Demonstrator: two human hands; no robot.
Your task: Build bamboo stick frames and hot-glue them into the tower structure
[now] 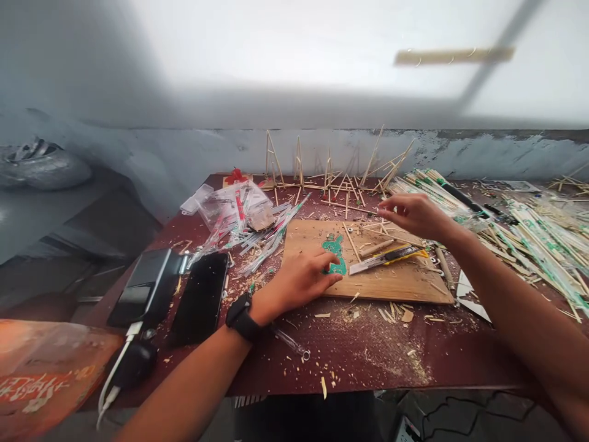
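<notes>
My left hand (309, 277), with a black watch (243, 315) on its wrist, rests on the wooden board (405, 287). Its thumb and fingers are apart, beside a green rabbit-shaped figure (332, 246) that they partly cover. Over the board's far edge is my right hand (414, 215). Its thumb and forefinger are pinched at the end of a thin wooden stick (352, 208). A yellow box cutter (389, 258) lies on the board, blade toward the left hand, by a thicker wooden rod (375, 247). Frames of thin sticks (299, 162) stand along the wall.
Clear plastic wrappers (239, 209) are heaped at the back left. A black phone (201, 298), a power bank (142, 288) and an orange bag (50, 374) lie at the left. Bundles of wrapped sticks (543, 239) cover the right. Shavings litter the dark red table (285, 368).
</notes>
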